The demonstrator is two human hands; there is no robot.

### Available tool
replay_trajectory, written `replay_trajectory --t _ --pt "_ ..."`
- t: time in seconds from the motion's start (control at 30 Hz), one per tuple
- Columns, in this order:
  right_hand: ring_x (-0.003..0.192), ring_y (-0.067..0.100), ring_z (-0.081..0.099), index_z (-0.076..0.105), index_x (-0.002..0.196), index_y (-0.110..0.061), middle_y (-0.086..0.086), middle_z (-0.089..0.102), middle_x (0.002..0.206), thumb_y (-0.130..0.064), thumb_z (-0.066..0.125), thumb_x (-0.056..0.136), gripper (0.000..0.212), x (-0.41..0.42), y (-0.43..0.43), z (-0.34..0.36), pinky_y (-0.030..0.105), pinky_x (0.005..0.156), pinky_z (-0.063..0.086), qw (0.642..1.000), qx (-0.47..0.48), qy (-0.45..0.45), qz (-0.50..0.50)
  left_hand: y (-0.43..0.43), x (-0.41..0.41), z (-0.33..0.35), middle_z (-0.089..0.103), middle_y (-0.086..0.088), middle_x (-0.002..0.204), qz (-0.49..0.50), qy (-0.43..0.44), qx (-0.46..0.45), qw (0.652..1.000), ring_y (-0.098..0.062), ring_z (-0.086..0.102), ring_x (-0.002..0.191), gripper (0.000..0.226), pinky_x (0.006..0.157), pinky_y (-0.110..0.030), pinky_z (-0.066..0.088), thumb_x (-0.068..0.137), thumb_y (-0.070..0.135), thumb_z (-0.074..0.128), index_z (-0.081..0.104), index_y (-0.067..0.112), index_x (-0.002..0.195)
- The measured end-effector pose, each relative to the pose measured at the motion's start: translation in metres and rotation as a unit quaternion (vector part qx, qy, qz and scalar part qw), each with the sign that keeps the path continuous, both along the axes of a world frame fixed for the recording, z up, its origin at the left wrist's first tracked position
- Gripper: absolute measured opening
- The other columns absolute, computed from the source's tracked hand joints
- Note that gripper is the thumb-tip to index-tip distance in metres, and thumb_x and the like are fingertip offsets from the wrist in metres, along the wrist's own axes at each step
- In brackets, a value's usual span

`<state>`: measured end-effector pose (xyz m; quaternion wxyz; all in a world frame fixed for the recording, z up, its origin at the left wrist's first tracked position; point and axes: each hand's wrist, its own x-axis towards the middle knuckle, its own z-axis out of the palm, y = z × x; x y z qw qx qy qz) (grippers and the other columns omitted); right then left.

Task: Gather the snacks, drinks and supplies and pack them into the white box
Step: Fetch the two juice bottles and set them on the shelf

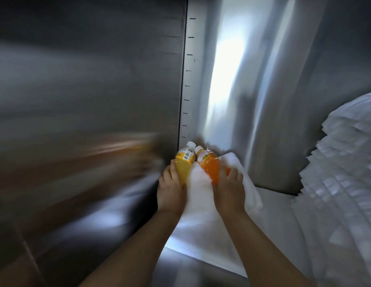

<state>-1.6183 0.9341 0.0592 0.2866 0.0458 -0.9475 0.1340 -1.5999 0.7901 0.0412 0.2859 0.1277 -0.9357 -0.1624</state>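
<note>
Both hands loaded. Left hand [171, 190] wraps the yellow bottle [183, 162] low on the body, fingers [167, 175] curled round it. Right hand [229, 189] does the same on the orange bottle [209, 164], fingers clenched on its lower half.

Both bottles tilt with caps toward the rail [186, 85], right at its foot. Necks nearly touch: yellow on the rail side, orange just beside it. Under them, running from the rail's foot toward you, is a white flat sheet or lid [201, 206]. Can't tell if it's part of the box. Well off the rail to your right is a stack of white paper [335, 162]. Left of the rail it's steel wall [87, 69], smeared by blur, nothing readable.

Handling, my read:
- **Bottles:** full plastic, so some heft. Stiff enough to squeeze, smooth labels, likely slick if cold.
- **Grip:** the low body grip you have is fine. Don't carry them by the caps.
- **Packing:** not fragile, but they roll. Stand them up or wedge them side by side in the box.
- **Paper stack:** light and floppy. Lift it from below or it fans out.

Step looks like fetching drinks, with packing yet to come.
</note>
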Motion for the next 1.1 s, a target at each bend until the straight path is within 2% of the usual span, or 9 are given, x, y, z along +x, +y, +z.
replay_trajectory --t 0.17,0.33,0.5,0.6,0.77,0.87,0.93,1.03,1.1 --pt "0.100 0.037 0.056 0.049 0.135 -0.008 0.023 0.057 0.112 -0.014 0.084 0.064 0.079 0.019 0.000 -0.017 0.042 0.086 0.050 0.994 -0.005 0.105 0.009 0.004 0.034 -0.008 0.031 -0.007 0.139 0.050 -0.039 -0.049 0.997 -0.021 0.039 0.121 0.079 0.100 -0.027 0.034 0.091 0.040 0.044 -0.003 0.010 0.148" --pt "0.114 0.037 0.047 0.030 0.145 -0.008 0.020 0.048 0.125 -0.022 0.074 0.079 0.080 0.030 0.016 -0.027 0.044 0.094 0.045 0.990 -0.108 0.084 0.047 -0.007 0.086 -0.042 0.034 -0.012 0.135 0.060 -0.075 -0.013 0.995 -0.024 0.042 0.120 0.080 0.100 -0.028 0.034 0.093 0.043 0.042 -0.002 0.003 0.147" --pt "0.125 0.033 0.039 0.028 0.144 -0.011 0.014 0.040 0.138 -0.027 0.071 0.079 0.080 0.045 0.028 -0.032 0.042 0.091 0.046 0.968 -0.241 0.021 0.067 -0.007 0.138 -0.076 0.031 -0.013 0.141 0.076 -0.110 0.061 0.989 -0.029 0.040 0.120 0.067 0.097 -0.032 0.034 0.091 0.039 0.039 0.019 0.009 0.147" --pt "0.115 0.032 0.047 0.041 0.131 -0.008 0.013 0.047 0.125 -0.025 0.073 0.074 0.069 0.064 0.028 -0.036 0.039 0.085 0.047 0.964 -0.256 -0.014 0.075 0.003 0.163 -0.076 0.040 -0.007 0.134 0.085 -0.100 0.128 0.983 -0.026 0.044 0.114 0.063 0.092 -0.031 0.037 0.084 0.042 0.044 0.033 0.012 0.138" --pt "0.106 0.032 0.050 0.050 0.120 -0.005 0.014 0.051 0.114 -0.027 0.072 0.074 0.055 0.125 0.029 -0.064 0.037 0.087 0.044 0.959 -0.251 -0.093 0.094 0.026 0.217 -0.062 0.044 -0.006 0.131 0.068 -0.032 0.259 0.963 -0.023 0.046 0.111 0.053 0.094 -0.029 0.035 0.090 0.033 0.043 0.031 0.016 0.139" --pt "0.095 0.030 0.055 0.058 0.110 -0.009 0.012 0.056 0.104 -0.032 0.071 0.073 0.045 0.173 0.023 -0.072 0.036 0.080 0.048 0.944 -0.286 -0.118 0.110 0.026 0.254 -0.044 0.061 -0.011 0.106 0.017 0.006 0.334 0.942 -0.031 0.056 0.099 0.031 0.081 -0.038 0.045 0.086 0.024 0.058 0.053 0.014 0.115" --pt "0.082 0.029 0.060 0.063 0.095 -0.010 0.012 0.062 0.091 -0.036 0.069 0.074 0.034 0.206 0.017 -0.068 0.034 0.069 0.049 0.924 -0.333 -0.137 0.132 0.025 0.284 -0.032 0.065 0.001 0.088 -0.023 0.040 0.357 0.933 -0.023 0.061 0.086 0.004 0.069 -0.033 0.047 0.088 0.025 0.058 0.057 0.026 0.092" --pt "0.063 0.020 0.063 0.063 0.079 -0.012 0.007 0.064 0.070 -0.034 0.071 0.078 0.023 0.266 0.005 -0.057 0.029 0.054 0.049 0.876 -0.422 -0.142 0.188 0.017 0.341 -0.017 0.060 0.018 0.078 -0.074 0.066 0.388 0.916 -0.002 0.058 0.075 0.023 0.060 -0.012 0.040 0.086 0.023 0.061 0.050 0.043 0.083" --pt "0.060 0.010 0.062 0.061 0.082 -0.016 0.002 0.063 0.069 -0.031 0.070 0.081 0.018 0.316 -0.007 -0.054 0.022 0.053 0.047 0.842 -0.474 -0.128 0.222 0.002 0.387 -0.012 0.059 0.020 0.092 -0.093 0.056 0.412 0.905 0.001 0.058 0.085 0.032 0.071 -0.011 0.044 0.084 0.025 0.064 0.049 0.046 0.103"
